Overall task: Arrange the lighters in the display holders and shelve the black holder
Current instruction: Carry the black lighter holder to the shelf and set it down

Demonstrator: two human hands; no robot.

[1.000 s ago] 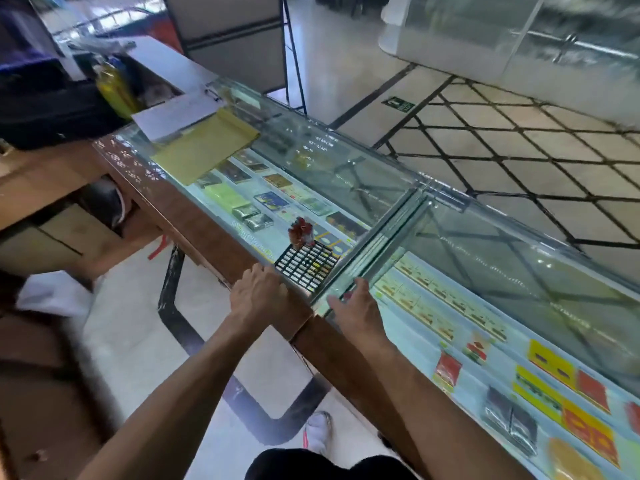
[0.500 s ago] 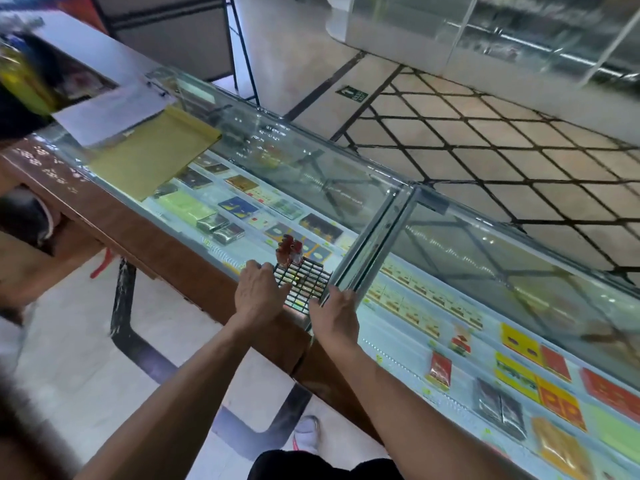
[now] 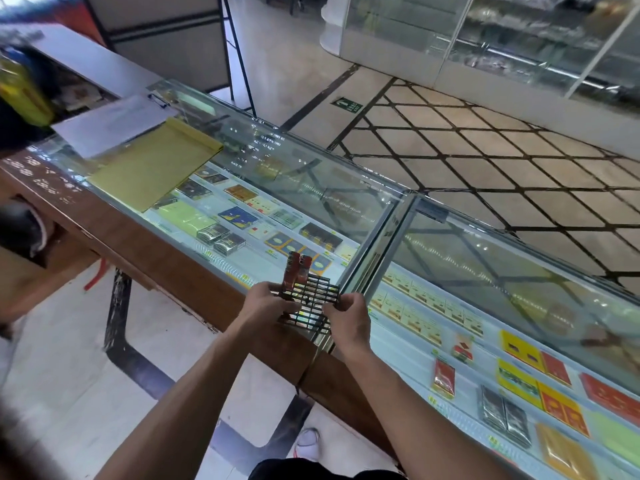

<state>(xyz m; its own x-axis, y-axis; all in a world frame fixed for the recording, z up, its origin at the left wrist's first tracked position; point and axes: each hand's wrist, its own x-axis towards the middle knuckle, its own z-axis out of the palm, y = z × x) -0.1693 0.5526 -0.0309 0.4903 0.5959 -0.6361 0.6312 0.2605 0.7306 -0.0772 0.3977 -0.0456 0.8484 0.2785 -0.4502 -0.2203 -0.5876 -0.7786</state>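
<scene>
The black holder (image 3: pixel 311 299), a grid of small square cells, is held tilted over the near edge of the glass counter (image 3: pixel 346 209). A few red lighters (image 3: pixel 296 270) stand in its far left corner. My left hand (image 3: pixel 266 304) grips the holder's left side. My right hand (image 3: pixel 346 318) grips its right side. Most cells look empty.
A yellow envelope (image 3: pixel 156 164) and white papers (image 3: pixel 110 123) lie on the glass at the left. Cigarette packs (image 3: pixel 526 372) fill the case under the glass. A wooden ledge (image 3: pixel 173 258) runs along the counter's near side. My shoe (image 3: pixel 308 443) is on the tiled floor below.
Both hands went from resting on the counter edge to gripping the black holder, which has come up off the glass toward me and now tilts.
</scene>
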